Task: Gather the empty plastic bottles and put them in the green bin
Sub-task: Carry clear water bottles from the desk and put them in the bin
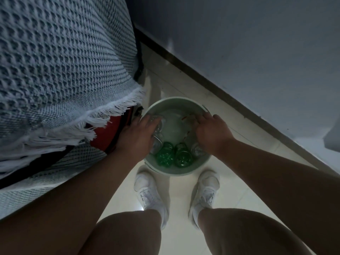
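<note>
Both hands (139, 137) over bottles (173, 155) in bin (184, 173)

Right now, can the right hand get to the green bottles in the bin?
Probably yes. The right hand is already inside the green bin, and the two green bottles lie just beside it, uncovered from above. That hand seems to be gripping a clear bottle, though.

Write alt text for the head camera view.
Both hands, left hand and right hand, reach into a round green bin on the tiled floor, holding clear bottles beside two green bottles. A fringed blanket lies left.
</note>
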The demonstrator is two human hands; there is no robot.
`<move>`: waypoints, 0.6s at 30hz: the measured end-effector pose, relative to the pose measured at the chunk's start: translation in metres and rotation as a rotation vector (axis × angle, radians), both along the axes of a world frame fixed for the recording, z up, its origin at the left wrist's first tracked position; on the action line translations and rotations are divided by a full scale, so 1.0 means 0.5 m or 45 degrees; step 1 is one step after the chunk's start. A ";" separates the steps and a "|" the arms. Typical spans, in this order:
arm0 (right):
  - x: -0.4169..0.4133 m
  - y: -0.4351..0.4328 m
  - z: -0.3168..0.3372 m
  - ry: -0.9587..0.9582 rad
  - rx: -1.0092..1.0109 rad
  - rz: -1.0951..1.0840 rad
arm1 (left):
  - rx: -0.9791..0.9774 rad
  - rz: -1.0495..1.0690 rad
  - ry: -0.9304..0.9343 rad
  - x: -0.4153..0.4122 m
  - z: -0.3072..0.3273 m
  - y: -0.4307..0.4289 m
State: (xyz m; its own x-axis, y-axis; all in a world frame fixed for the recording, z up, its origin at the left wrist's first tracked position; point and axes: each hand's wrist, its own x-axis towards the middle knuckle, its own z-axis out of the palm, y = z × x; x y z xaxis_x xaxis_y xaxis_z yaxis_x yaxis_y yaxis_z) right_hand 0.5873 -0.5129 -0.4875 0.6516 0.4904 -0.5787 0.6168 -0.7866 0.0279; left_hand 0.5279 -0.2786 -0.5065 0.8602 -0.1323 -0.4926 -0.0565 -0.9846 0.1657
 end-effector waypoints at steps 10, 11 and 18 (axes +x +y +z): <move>-0.015 -0.009 0.085 0.044 0.129 -0.148 | -0.023 0.047 0.035 -0.027 0.097 -0.013; -0.020 -0.013 0.113 0.048 0.136 -0.175 | -0.049 0.066 0.043 -0.035 0.127 -0.014; -0.104 -0.068 0.414 0.105 0.137 -0.397 | -0.222 0.232 0.287 -0.119 0.435 -0.014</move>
